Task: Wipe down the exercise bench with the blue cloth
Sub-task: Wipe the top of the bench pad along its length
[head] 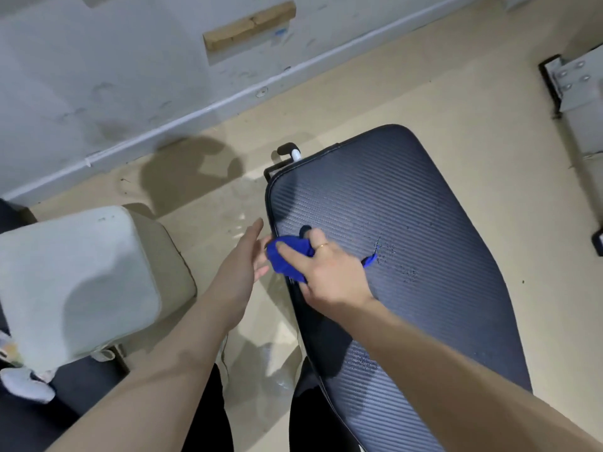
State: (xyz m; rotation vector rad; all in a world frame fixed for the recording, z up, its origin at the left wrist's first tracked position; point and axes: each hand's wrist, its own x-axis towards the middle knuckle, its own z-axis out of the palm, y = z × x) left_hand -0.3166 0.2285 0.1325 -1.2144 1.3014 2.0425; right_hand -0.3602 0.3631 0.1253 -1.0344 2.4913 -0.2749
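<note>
The right hand is gripping the bunched blue cloth and pressing it on the exercise bench at the pad's left edge, where droplets are glistening just right of the cloth. The left hand is hovering flat with fingers spread and nothing in it, just left of that edge. Further left of the bench, a pale padded seat is crowding the floor; beyond the bench's far end a scuffed wall is closing things in.

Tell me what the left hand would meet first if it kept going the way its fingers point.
Probably the blue cloth bunched under the right hand at the bench pad edge; depth is unclear.
</note>
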